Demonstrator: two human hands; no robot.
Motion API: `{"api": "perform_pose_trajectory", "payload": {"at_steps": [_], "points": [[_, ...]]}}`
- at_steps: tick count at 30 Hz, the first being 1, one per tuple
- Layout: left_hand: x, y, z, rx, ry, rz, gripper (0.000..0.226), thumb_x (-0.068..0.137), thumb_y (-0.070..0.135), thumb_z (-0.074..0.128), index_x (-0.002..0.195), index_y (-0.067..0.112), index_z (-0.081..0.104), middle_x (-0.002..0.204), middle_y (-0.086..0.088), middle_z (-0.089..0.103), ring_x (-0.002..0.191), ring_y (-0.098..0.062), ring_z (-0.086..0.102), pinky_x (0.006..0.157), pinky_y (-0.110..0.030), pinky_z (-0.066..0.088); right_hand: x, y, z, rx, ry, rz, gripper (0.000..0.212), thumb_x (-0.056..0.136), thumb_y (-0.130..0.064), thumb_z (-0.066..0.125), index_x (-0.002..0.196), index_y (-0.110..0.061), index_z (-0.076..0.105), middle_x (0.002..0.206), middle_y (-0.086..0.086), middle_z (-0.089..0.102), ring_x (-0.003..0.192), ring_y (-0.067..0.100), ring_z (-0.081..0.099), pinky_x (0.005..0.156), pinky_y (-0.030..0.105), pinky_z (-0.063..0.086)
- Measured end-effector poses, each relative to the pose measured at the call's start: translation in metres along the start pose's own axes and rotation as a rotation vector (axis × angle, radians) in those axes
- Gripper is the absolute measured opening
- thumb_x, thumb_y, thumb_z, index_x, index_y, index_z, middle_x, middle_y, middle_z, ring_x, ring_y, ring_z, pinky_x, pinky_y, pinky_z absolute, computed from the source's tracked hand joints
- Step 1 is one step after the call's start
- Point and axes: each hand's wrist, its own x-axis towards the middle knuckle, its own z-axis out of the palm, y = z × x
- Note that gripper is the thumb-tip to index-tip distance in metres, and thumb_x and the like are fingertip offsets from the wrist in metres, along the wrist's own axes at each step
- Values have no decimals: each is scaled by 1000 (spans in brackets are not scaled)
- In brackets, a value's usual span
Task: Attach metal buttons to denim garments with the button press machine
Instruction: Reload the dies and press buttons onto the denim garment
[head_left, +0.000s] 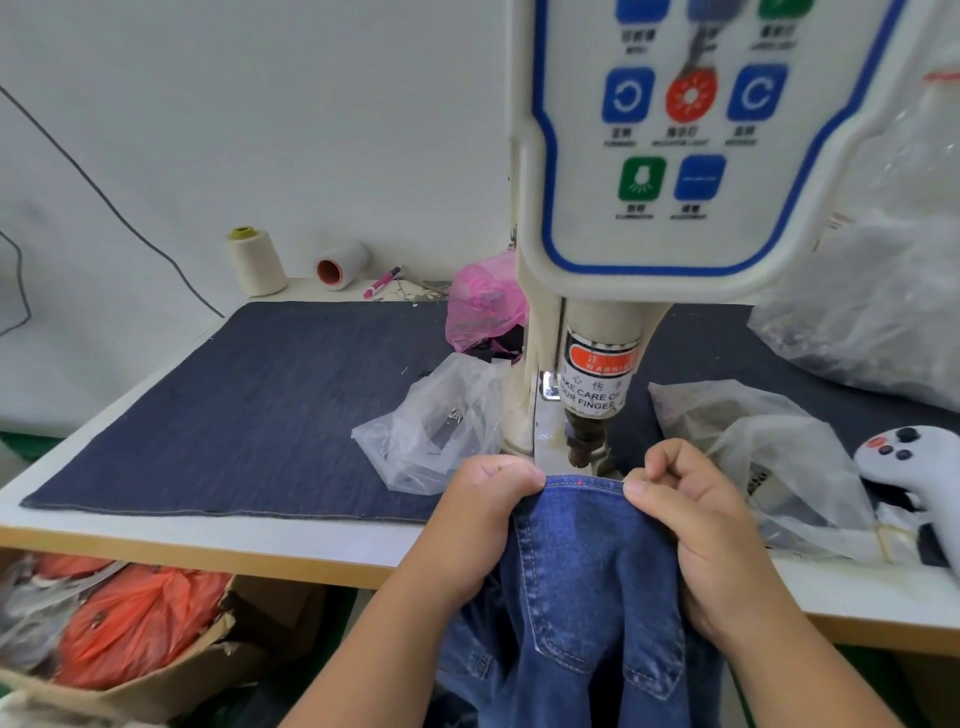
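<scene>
Both hands (587, 499) pinch jeans (587, 571) beside clear bag (436, 431).

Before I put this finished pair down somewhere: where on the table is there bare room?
The dark denim mat left of the press machine lies bare from the thread cones down to the front edge. Crowded: clear plastic bag by the column, and bags right of the right hand.

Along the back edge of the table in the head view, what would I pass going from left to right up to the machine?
Cream thread cone → white spool lying on its side → pink marker → pink plastic bag → button press machine.
</scene>
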Motion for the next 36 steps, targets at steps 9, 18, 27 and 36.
{"api": "perform_pose_trajectory", "payload": {"at_steps": [9, 18, 27, 36], "points": [[0, -1, -2, -6, -29, -16, 31, 67, 39, 57, 54, 19, 37, 56, 2, 34, 54, -12, 31, 55, -31, 27, 2, -2, -1, 74, -41, 55, 20, 72, -3, 63, 69, -20, 54, 61, 1, 54, 53, 10, 50, 49, 21, 46], [0, 0, -2, -42, -35, -25, 34, 65, 38, 58, 56, 12, 39, 58, -2, 35, 55, -13, 33, 56, -31, 28, 3, -6, -1, 181, -73, 151, 18, 72, 0, 58, 70, -18, 56, 61, 3, 53, 52, 12, 52, 48, 23, 47], [1, -2, -2, -55, -43, -21, 26, 63, 38, 58, 49, 21, 44, 53, 5, 39, 51, -9, 35, 51, -25, 31, 4, -7, 0, 221, -60, 173, 17, 72, 2, 56, 73, -14, 53, 60, 5, 53, 52, 14, 51, 48, 24, 47], [3, -6, -6, -109, -20, -34, 25, 65, 35, 59, 48, 23, 44, 52, 6, 41, 49, -10, 36, 49, -23, 34, 3, -8, -2, 225, -96, 154, 21, 72, 7, 57, 79, -11, 46, 64, 6, 53, 55, 15, 52, 51, 25, 49]]}}
